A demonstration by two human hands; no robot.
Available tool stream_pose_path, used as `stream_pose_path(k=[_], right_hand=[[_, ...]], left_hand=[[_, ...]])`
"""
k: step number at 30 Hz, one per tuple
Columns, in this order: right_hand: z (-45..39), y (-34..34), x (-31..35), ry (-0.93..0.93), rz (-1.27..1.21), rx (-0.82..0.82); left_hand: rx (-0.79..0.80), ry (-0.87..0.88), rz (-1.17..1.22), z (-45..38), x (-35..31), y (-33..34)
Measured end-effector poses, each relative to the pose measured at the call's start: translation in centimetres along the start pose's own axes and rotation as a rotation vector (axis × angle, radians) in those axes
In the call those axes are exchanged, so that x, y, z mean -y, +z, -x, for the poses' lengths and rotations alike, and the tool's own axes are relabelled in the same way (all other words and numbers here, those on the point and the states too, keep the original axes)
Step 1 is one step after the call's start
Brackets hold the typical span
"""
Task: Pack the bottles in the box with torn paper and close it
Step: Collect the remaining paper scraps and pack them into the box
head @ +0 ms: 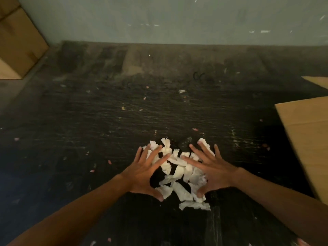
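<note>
A small heap of torn white paper pieces (179,173) lies on the dark worktop (124,112) near its front. My left hand (144,172) rests on the heap's left side, fingers spread flat. My right hand (211,170) lies on the right side, fingers also spread, thumb tucked under the lower pieces. Both palms face down with the paper between them. At the right edge, a brown cardboard flap of the box (305,137) juts into view. No bottles are visible.
Another cardboard box (17,43) stands at the back left against the pale wall (159,18). A second cardboard edge (317,81) shows at the far right. Tiny pink and white scraps dot the worktop.
</note>
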State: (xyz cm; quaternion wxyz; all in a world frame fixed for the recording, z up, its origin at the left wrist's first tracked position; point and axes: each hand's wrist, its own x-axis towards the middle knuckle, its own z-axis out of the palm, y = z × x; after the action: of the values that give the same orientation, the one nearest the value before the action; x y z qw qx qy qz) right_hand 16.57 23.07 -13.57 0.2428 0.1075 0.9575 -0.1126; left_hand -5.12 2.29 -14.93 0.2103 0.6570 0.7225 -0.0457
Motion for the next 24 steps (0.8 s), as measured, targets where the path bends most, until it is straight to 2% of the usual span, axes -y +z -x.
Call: stream_pose_path(k=[5,10,15,21,24], right_hand=[[0.5,2.8,2.2,0.012,0.053,-0.208],[0.9,4.1,3.7,0.030,-0.036,-0.359],[1.0,5.2,3.4,0.010,-0.035,-0.530],[0.9,5.0,3.5,0.095,-0.183,-0.621],[1.1,3.7,4.0,0.114,-0.360,-0.703]], left_hand=[[-0.112,-0.023,0.002,-0.6,-2.7,2.4],[-0.310,-0.043,0.139,-0.8,-4.5,3.5],[-0.380,0.013,0.078,-1.0,-4.8,3.6],[-0.348,-0.277,0.332,-0.8,-5.1,2.9],[-0.404,-0.352,0.429,-0.4,-5.7,2.5]])
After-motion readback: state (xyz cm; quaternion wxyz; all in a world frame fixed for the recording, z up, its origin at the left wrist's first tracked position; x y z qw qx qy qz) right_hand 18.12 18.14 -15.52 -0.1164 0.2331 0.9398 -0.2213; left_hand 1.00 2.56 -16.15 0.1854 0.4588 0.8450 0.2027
